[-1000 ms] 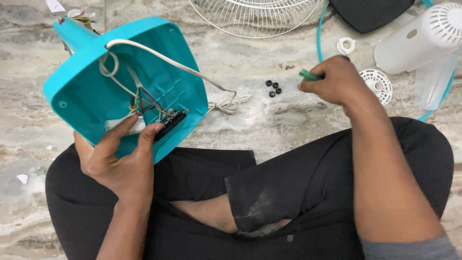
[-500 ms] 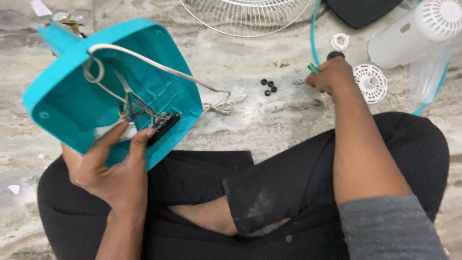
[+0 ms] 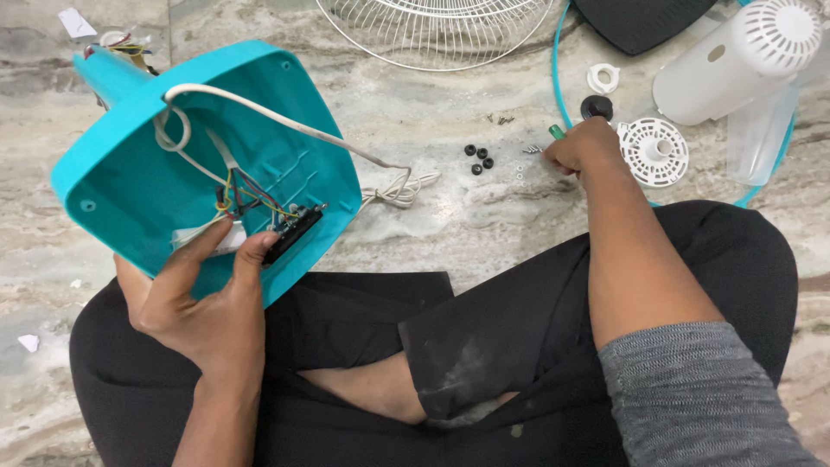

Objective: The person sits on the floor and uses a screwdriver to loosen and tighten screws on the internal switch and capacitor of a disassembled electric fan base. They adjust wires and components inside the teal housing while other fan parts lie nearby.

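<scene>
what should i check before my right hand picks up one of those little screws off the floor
1. Fan base steadied: ok, left hand grips its lower edge, tilted on the lap.
2. Wires and switch block clear of pinching: cannot tell, the fingers lie right beside them.
3. Small screws within reach: ok, right hand is next to them.
4. Green-handled tool held in hand: ok, though its tip is hidden.
5. Black rubber pieces kept together: ok, clustered on the floor.

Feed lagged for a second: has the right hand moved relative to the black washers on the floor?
Yes. The right hand has slid a little further right of the black washers, toward the white vented disc, and holds the green tool.
</scene>
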